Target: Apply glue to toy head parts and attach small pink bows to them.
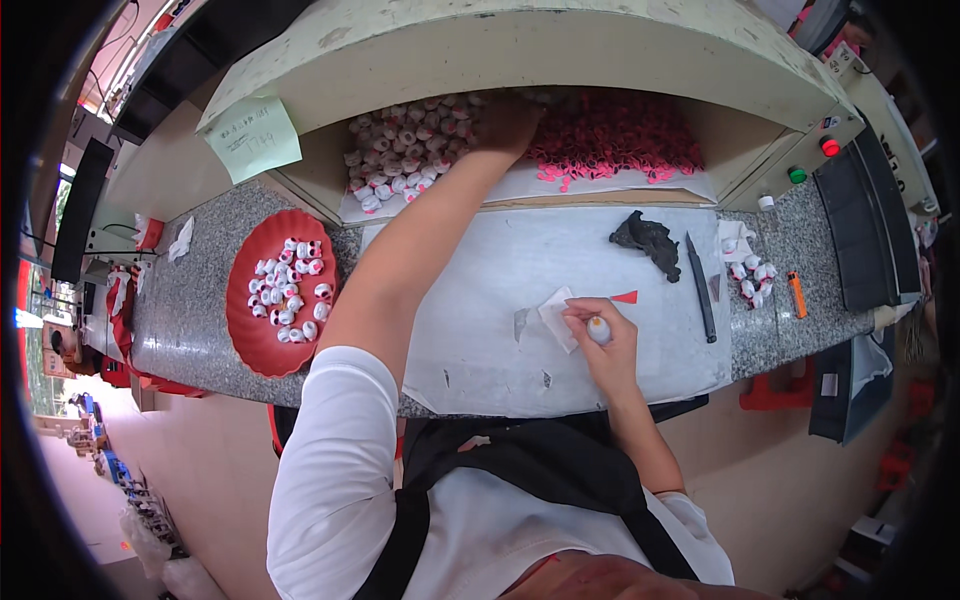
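White, one bottle (598, 330) fills the curled right hand (614, 352); I cannot tell how the left hand (507, 124) grips.

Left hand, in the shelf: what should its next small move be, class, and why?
Perhaps pick up one piece: the left hand is between white pieces and pink pieces, its grasp too shadowed to tell; the right hand holds a white object.

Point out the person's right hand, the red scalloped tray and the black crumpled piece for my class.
Right hand (613, 348): head view, on the back of the hand.
Red scalloped tray (268, 236): head view, on its bare upper part.
Black crumpled piece (649, 241): head view, near its middle.
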A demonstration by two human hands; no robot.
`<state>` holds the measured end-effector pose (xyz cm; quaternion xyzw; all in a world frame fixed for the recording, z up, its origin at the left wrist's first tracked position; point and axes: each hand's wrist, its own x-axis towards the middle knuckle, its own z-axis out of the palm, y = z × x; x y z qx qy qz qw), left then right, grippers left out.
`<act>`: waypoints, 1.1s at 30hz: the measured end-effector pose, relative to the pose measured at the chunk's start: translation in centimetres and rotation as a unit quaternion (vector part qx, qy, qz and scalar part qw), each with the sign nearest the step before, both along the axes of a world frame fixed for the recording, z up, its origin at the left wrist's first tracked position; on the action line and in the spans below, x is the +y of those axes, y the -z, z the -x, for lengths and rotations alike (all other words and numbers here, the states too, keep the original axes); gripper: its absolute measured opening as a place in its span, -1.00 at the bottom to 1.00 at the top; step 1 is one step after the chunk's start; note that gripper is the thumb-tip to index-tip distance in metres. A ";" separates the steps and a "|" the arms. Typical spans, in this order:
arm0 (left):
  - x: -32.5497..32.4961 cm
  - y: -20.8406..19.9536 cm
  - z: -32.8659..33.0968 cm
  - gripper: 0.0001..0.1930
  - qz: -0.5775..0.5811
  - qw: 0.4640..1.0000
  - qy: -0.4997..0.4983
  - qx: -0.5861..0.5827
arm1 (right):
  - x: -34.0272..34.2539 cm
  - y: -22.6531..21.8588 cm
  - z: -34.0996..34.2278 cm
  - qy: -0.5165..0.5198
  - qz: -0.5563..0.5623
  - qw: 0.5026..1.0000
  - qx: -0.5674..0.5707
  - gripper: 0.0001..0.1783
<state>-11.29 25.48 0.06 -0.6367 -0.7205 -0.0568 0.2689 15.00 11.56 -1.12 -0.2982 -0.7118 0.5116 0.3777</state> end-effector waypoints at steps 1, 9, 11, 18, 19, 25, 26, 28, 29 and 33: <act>-0.1 0.1 -0.6 -0.77 -0.039 0.999 -0.028 -0.002 | -0.1 0.1 0.0 0.001 0.005 1.000 -0.001 -0.86; -0.3 -0.5 -2.0 -0.73 -0.014 0.984 0.022 -0.175 | -0.2 -0.4 0.0 -0.015 -0.006 1.000 -0.009 -0.84; 1.2 -0.3 -1.6 -0.72 -0.072 0.966 0.078 -0.238 | -0.3 -0.7 0.0 -0.017 -0.016 1.000 -0.010 -0.85; 4.1 3.1 -0.3 -0.70 -0.111 0.959 0.205 -0.160 | -0.2 -0.3 -0.4 -0.022 0.022 1.000 -0.004 -0.85; 3.8 3.1 -0.7 -0.71 -0.055 0.976 0.140 -0.160 | -0.3 -0.3 -0.4 -0.022 0.027 0.999 0.002 -0.85; -1.3 -3.3 0.6 -0.75 0.073 0.966 0.064 -0.241 | 0.1 -0.5 -0.4 -0.026 0.016 1.000 0.003 -0.85; -1.7 -3.4 1.0 -0.76 0.077 0.942 0.072 -0.319 | 0.0 -0.5 -0.4 -0.023 0.022 0.999 0.006 -0.85; -2.3 -3.1 1.5 -0.76 0.076 0.913 0.078 -0.394 | -0.1 -0.5 -0.3 -0.022 0.017 1.000 0.011 -0.85; -2.0 -2.2 1.5 -0.75 0.063 0.941 0.090 -0.321 | -0.1 -0.4 -0.3 -0.015 0.012 1.000 0.014 -0.84; -1.0 0.6 1.1 -0.74 0.057 0.975 0.018 -0.213 | -0.3 0.2 -0.1 -0.018 0.013 1.000 0.009 -0.83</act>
